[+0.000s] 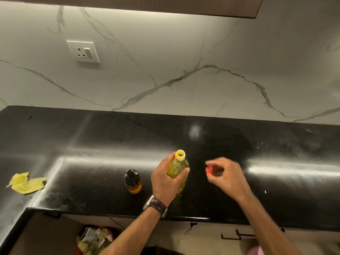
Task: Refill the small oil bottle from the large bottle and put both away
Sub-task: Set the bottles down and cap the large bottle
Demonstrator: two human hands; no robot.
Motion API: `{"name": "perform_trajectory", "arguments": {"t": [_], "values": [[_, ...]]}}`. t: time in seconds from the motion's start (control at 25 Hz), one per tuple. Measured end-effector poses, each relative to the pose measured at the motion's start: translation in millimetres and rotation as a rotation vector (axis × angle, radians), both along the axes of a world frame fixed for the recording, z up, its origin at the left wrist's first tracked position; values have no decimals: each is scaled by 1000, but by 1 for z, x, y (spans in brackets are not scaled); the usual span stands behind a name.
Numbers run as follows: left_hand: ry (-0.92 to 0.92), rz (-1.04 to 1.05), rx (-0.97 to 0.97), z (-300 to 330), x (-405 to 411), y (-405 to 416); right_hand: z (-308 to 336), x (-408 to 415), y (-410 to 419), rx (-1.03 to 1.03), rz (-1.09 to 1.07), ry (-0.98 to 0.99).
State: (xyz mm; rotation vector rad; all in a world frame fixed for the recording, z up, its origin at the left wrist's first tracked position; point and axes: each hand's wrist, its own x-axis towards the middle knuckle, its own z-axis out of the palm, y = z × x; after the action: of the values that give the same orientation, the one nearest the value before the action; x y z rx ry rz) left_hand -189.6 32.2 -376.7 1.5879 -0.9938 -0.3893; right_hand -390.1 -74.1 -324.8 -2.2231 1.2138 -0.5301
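Cap off large bottle point(178, 172), small bottle point(132, 181) not yet opened.

Left hand point(166, 179) wraps large bottle's shoulder, bottle upright on black counter point(92, 162), yellow neck insert exposed. Right hand point(223, 174) hovers just right of it, fingers pinching red cap point(208, 170); blurred. Small bottle stands upright just left of left hand, black top on, amber oil low in it. Axis vertical on both, so my guess is the pour goes leftward, and left hand is nearer the target but busy. Embossed marks on large bottle unreadable; no legible label anywhere. Yellow cloth point(25, 183) far left, wall socket point(82, 51) above.
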Motion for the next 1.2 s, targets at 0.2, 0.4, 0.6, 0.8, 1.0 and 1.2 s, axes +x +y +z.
{"name": "perform_trajectory", "arguments": {"t": [0.2, 0.4, 0.6, 0.8, 1.0, 1.2], "values": [[-39, 13, 24, 1, 0, -1, 99, 66, -7, -82, 451, -57], [-58, 41, 42, 5, 0, 2, 101, 87, -15, -124, 602, 88], [-87, 57, 58, 10, -1, 2, 97, 91, -17, -145, 607, 126], [-106, 57, 72, 10, 0, 3, 100, 97, -20, -174, 661, 224], [-129, 65, 72, 10, 0, 2, 103, 101, -12, -272, 570, 408], [-154, 51, 67, 12, 1, 3, 110, 105, -5, -523, 535, 615]]}}
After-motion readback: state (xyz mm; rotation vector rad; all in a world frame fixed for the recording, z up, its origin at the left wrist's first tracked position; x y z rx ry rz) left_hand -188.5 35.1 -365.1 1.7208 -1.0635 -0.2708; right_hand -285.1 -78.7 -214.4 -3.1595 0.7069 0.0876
